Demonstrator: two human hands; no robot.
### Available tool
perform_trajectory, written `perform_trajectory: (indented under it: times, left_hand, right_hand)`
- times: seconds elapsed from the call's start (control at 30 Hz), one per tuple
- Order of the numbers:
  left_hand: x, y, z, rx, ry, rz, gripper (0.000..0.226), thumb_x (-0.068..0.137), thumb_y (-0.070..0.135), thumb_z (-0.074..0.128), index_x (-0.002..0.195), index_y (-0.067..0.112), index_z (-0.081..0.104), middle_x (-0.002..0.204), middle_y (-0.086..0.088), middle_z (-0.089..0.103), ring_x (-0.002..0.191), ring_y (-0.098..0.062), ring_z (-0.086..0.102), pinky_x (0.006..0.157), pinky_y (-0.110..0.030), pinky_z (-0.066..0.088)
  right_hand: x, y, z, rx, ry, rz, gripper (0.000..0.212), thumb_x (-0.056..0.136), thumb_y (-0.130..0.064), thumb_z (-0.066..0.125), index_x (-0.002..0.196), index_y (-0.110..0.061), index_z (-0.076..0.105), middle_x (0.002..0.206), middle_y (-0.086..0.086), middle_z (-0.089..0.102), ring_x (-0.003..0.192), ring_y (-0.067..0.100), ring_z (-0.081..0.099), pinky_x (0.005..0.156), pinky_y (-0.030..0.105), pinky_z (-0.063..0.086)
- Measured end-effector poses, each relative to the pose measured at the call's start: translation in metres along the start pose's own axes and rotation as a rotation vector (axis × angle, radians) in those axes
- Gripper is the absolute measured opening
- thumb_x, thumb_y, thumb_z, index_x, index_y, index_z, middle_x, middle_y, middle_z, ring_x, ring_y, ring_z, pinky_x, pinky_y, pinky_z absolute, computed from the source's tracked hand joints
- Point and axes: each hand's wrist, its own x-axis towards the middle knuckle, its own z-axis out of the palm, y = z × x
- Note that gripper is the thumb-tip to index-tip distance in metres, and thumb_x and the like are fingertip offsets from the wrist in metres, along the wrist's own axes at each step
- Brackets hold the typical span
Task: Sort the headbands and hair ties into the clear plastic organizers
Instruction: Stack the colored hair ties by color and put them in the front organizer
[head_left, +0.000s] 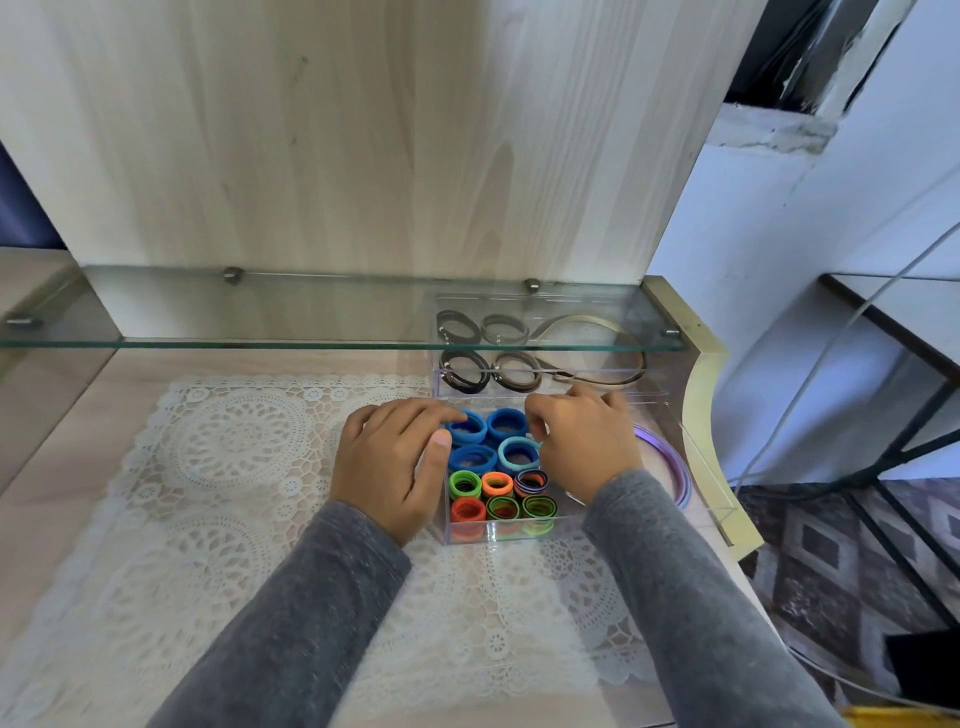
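A clear plastic organizer stands on the lace mat, packed with rolled hair ties: blue ones at the back, green, orange and striped ones in front. My left hand rests on its left side, thumb along the wall and fingertips touching the back left blue roll. My right hand is over the right side, its curled fingers pinching the rim of the back right blue roll. Behind it, a second clear organizer holds dark hair ties and a thin headband.
A glass shelf runs across just above the back organizer. A purple headband lies in a clear holder at the right, near the table's curved edge. The white lace mat covers the tabletop. A wooden panel rises behind.
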Motion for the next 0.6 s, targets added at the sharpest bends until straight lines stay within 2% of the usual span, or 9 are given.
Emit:
perform_trajectory:
  times: [0.2,0.4,0.6]
  left_hand:
    - [-0.002,0.002,-0.005,0.058,0.017,0.027,0.040,0.092,0.031,0.029,0.098,0.026,0.069,0.102,0.013,0.064,0.099,-0.010,0.058,0.088,-0.033,0.032]
    - [-0.007,0.000,-0.009,0.040,0.055,0.060,0.040,0.092,0.031,0.032,0.084,0.027,0.070,0.100,0.014,0.064,0.096,-0.010,0.059,0.086,-0.040,0.037]
    - [-0.011,-0.001,-0.007,-0.008,-0.008,0.107,0.042,0.093,0.032,0.030,0.083,0.025,0.070,0.103,0.012,0.064,0.099,-0.012,0.058,0.087,-0.041,0.038]
  right_hand:
    - [-0.012,0.010,0.000,0.066,0.021,0.049,0.019,0.086,-0.018,0.043,0.093,-0.026,0.058,0.111,-0.009,0.062,0.107,0.019,0.047,0.090,0.038,0.032]
    - [-0.024,0.016,0.003,0.109,0.000,0.084,0.025,0.087,-0.017,0.045,0.096,-0.028,0.065,0.116,-0.011,0.058,0.110,0.016,0.044,0.092,0.037,0.031]
    - [-0.024,0.013,0.001,0.108,-0.029,0.067,0.026,0.088,-0.016,0.044,0.099,-0.028,0.065,0.119,-0.010,0.057,0.111,0.017,0.044,0.095,0.038,0.031]
